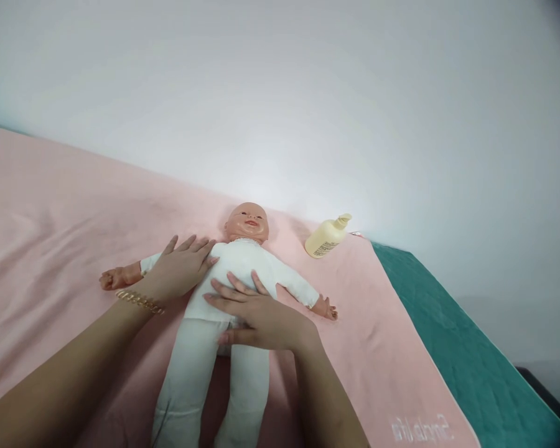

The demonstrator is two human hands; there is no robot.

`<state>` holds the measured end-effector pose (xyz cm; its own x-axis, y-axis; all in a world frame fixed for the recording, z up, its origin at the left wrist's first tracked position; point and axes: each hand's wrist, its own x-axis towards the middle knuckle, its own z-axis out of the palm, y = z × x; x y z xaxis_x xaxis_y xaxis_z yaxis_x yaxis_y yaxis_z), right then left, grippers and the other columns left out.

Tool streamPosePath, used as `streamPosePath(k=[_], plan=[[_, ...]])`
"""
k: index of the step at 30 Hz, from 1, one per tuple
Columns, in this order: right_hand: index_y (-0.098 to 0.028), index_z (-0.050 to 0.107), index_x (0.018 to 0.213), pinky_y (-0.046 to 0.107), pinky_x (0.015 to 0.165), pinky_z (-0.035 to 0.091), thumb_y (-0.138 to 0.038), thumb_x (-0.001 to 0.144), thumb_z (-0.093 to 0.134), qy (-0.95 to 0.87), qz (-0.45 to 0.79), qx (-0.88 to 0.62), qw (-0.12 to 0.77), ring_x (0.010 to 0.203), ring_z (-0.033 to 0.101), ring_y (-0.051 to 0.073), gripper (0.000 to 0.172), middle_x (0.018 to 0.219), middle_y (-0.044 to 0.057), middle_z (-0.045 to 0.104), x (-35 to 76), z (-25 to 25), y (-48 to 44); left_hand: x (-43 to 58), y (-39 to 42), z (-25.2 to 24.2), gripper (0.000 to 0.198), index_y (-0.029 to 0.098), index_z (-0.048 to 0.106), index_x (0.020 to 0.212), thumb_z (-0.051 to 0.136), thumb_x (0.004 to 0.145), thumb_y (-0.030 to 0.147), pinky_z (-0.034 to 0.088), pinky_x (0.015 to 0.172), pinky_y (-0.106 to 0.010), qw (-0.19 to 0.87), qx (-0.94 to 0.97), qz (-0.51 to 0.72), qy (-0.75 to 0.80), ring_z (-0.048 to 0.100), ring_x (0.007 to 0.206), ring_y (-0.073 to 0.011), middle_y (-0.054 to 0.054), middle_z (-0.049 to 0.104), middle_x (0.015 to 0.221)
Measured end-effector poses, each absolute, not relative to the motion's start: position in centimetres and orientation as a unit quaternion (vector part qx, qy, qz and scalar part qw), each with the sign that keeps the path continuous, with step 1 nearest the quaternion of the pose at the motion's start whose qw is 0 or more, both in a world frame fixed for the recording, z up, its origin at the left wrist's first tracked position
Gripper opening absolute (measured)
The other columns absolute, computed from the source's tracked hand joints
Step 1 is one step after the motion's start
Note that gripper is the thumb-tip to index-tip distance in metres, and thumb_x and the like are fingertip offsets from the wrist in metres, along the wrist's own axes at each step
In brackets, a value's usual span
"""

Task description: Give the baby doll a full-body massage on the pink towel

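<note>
A baby doll (249,258) with a white cloth body and plastic head lies on its back, arms spread, on a pink sheet (368,361). My left hand (182,264) rests flat across the doll's shoulder and upper arm on the left side, fingers outstretched. Over the doll's belly lies my right hand (256,314), its fingers spread and its thumb near the top of the legs. Neither hand holds anything. A gold bracelet (140,301) circles my left wrist. The doll's feet are cut off by the bottom of the view.
A pale yellow pump bottle (326,238) stands on the sheet to the right of the doll's head. Behind the bed is a white wall (280,106). A green quilted cover (452,336) shows past the sheet's right edge. Some wrinkles run through the sheet at left.
</note>
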<state>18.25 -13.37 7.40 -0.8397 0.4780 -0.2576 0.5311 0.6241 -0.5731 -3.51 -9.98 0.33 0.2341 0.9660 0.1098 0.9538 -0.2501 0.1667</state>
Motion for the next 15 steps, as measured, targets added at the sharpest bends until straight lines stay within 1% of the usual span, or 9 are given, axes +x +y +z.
streamPosePath(k=[1, 3, 7, 9, 11, 13, 15], plan=[[-0.039, 0.021, 0.151, 0.049, 0.121, -0.011, -0.069, 0.091, 0.038, 0.9, -0.328, 0.285, 0.042, 0.15, 0.004, 0.026, 0.069, 0.159, -0.01, 0.012, 18.4, 7.3, -13.2, -3.5, -10.0, 0.4, 0.049, 0.017, 0.054, 0.136, 0.027, 0.099, 0.033, 0.021, 0.112, -0.063, 0.033, 0.783, 0.089, 0.614, 0.036, 0.139, -0.0352, -0.012, 0.045, 0.148], [-0.033, 0.015, 0.153, 0.052, 0.119, -0.014, -0.067, 0.094, 0.033, 0.896, -0.318, 0.307, 0.042, 0.151, -0.003, 0.024, 0.071, 0.161, -0.007, 0.005, 18.8, 7.1, -12.6, -3.3, -9.9, 0.5, 0.051, 0.016, 0.05, 0.14, 0.027, 0.099, 0.033, 0.019, 0.113, -0.061, 0.036, 0.778, 0.081, 0.622, 0.034, 0.14, -0.0343, -0.012, 0.044, 0.149], [-0.023, -0.006, 0.154, 0.055, 0.119, -0.012, -0.069, 0.093, 0.029, 0.856, -0.293, 0.424, 0.038, 0.15, -0.011, 0.021, 0.084, 0.161, -0.001, -0.011, 19.8, 6.2, -11.4, -3.1, -9.9, 0.6, 0.055, 0.013, 0.039, 0.148, 0.027, 0.099, 0.035, 0.018, 0.114, -0.059, 0.044, 0.768, 0.061, 0.636, 0.031, 0.142, -0.033, -0.01, 0.04, 0.152], [-0.02, -0.013, 0.153, 0.056, 0.118, -0.011, -0.071, 0.091, 0.029, 0.825, -0.291, 0.481, 0.046, 0.149, -0.014, 0.022, 0.09, 0.16, 0.001, -0.015, 20.3, 5.9, -10.8, -3.0, -9.9, 0.6, 0.055, 0.013, 0.037, 0.148, 0.026, 0.099, 0.035, 0.017, 0.115, -0.06, 0.043, 0.766, 0.058, 0.639, 0.03, 0.143, -0.0335, -0.01, 0.04, 0.152], [-0.02, -0.014, 0.153, 0.055, 0.118, -0.012, -0.071, 0.091, 0.026, 0.809, -0.291, 0.507, 0.054, 0.149, -0.013, 0.022, 0.089, 0.161, 0.001, -0.013, 20.9, 5.8, -10.3, -3.0, -10.0, 0.6, 0.055, 0.012, 0.039, 0.147, 0.026, 0.099, 0.035, 0.015, 0.115, -0.061, 0.033, 0.767, 0.067, 0.637, 0.03, 0.142, -0.0347, -0.011, 0.041, 0.151], [-0.022, -0.01, 0.154, 0.056, 0.118, -0.012, -0.071, 0.092, 0.022, 0.804, -0.288, 0.517, 0.06, 0.15, -0.012, 0.023, 0.085, 0.162, 0.0, -0.01, 21.5, 6.0, -10.1, -3.0, -10.1, 0.6, 0.054, 0.011, 0.043, 0.145, 0.027, 0.099, 0.034, 0.014, 0.115, -0.062, 0.014, 0.772, 0.088, 0.63, 0.03, 0.142, -0.0361, -0.013, 0.044, 0.149], [-0.026, -0.006, 0.154, 0.056, 0.118, -0.012, -0.07, 0.093, 0.018, 0.798, -0.28, 0.53, 0.063, 0.15, -0.011, 0.023, 0.08, 0.162, -0.001, -0.008, 22.0, 6.0, -9.9, -2.8, -10.4, 0.8, 0.053, 0.011, 0.046, 0.143, 0.03, 0.099, 0.035, 0.016, 0.115, -0.061, 0.002, 0.78, 0.115, 0.615, 0.029, 0.142, -0.0375, -0.015, 0.044, 0.149]])
